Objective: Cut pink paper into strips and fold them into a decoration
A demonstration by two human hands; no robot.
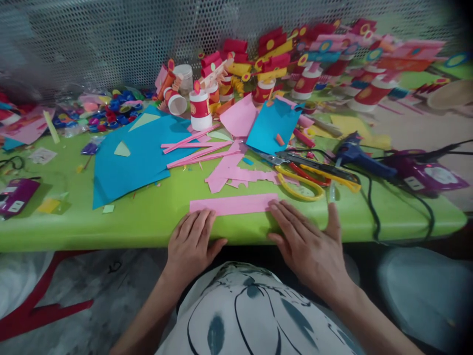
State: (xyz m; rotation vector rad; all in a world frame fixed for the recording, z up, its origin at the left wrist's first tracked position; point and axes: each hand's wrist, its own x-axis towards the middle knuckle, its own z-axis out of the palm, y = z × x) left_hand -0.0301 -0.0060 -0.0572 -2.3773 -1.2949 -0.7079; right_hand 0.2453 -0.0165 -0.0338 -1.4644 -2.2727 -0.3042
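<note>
Pink strip [234,203], left hand [191,240] and right hand [311,247] palm-down on ends, grips wide

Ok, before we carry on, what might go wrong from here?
The flat pink paper strip could skew or crease, since the left hand and right hand touch only its ends.

The right hand, fingers spread, might bump the yellow-handled metal scissors just beyond it.

The looped black cable near the blue plastic glue gun hangs close to the right hand and could snag.
</note>
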